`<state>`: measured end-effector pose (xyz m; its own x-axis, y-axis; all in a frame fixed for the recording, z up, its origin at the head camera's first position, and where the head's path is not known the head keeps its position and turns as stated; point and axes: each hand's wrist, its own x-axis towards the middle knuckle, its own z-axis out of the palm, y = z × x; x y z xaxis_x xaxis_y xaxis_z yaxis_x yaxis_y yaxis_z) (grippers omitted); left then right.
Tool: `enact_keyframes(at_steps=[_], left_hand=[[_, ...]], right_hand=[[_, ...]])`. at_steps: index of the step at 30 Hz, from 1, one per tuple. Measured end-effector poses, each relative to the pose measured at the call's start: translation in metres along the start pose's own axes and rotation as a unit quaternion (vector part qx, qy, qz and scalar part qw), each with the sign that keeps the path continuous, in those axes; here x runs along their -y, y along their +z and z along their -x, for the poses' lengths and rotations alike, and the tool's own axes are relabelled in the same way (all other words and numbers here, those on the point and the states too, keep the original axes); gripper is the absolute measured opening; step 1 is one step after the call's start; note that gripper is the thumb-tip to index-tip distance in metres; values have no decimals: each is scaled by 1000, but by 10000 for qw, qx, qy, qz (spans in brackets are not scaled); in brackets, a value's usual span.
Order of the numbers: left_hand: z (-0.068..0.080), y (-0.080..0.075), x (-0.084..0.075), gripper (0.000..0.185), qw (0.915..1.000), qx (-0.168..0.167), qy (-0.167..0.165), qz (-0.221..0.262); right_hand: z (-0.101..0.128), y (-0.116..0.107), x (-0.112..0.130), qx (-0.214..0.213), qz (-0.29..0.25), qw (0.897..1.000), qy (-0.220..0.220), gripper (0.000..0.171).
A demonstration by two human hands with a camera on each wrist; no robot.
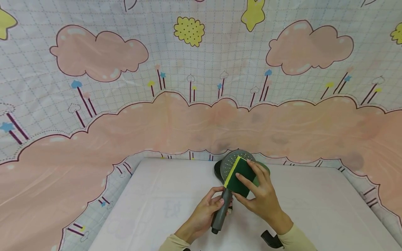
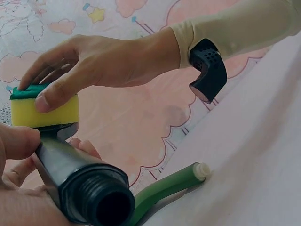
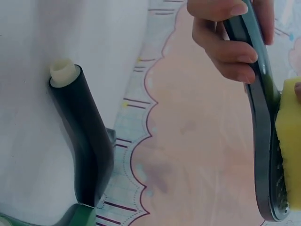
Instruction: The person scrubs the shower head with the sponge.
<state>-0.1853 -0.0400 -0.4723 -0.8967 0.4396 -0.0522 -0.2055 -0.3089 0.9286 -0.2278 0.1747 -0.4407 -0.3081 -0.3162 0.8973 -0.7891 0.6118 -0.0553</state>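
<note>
A grey shower head (image 1: 220,216) is gripped by its handle in my left hand (image 1: 204,213), face tilted up. The open threaded end of that handle (image 2: 101,197) points toward the left wrist camera. With thumb and fingers, my right hand (image 1: 263,197) pinches a sponge (image 1: 242,179), yellow with a dark green scouring side. Its yellow side (image 3: 292,146) lies against the holed face of the shower head in the right wrist view. The sponge covers part of that face in the head view.
Behind the hands, a green shower head (image 1: 263,171) and a black one (image 1: 217,170) lie on the white table (image 1: 150,195), partly hidden. Their handles have whitish ends. A cloth with pink clouds (image 1: 103,55) hangs behind the table. A black band (image 2: 208,70) circles the right wrist.
</note>
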Motion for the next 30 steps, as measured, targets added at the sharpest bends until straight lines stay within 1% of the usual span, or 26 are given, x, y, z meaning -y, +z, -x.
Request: enact_keyframes(at_steps=[5, 11, 14, 19, 22, 30], left_hand=[[2, 0, 1, 42, 10000, -1, 26, -47], [5, -1, 0, 44, 9999, 55, -23, -100], [6, -1, 1, 45, 9999, 90, -68, -92], [8, 0, 3, 44, 9998, 98, -90, -136], [8, 1, 4, 44, 9998, 58, -97, -162], [6, 2, 5, 43, 9998, -24, -79, -201]], right_hand=[[-2, 0, 1, 29, -16, 9999, -103, 52], [-5, -3, -3, 3, 216, 9998, 20, 55], [-7, -4, -4, -142, 278, 9995, 59, 55], [-10, -5, -5, -401, 232, 9988, 184, 55], [-9, -4, -3, -369, 174, 9990, 171, 55], [-2, 5, 6, -172, -118, 9998, -38, 52]])
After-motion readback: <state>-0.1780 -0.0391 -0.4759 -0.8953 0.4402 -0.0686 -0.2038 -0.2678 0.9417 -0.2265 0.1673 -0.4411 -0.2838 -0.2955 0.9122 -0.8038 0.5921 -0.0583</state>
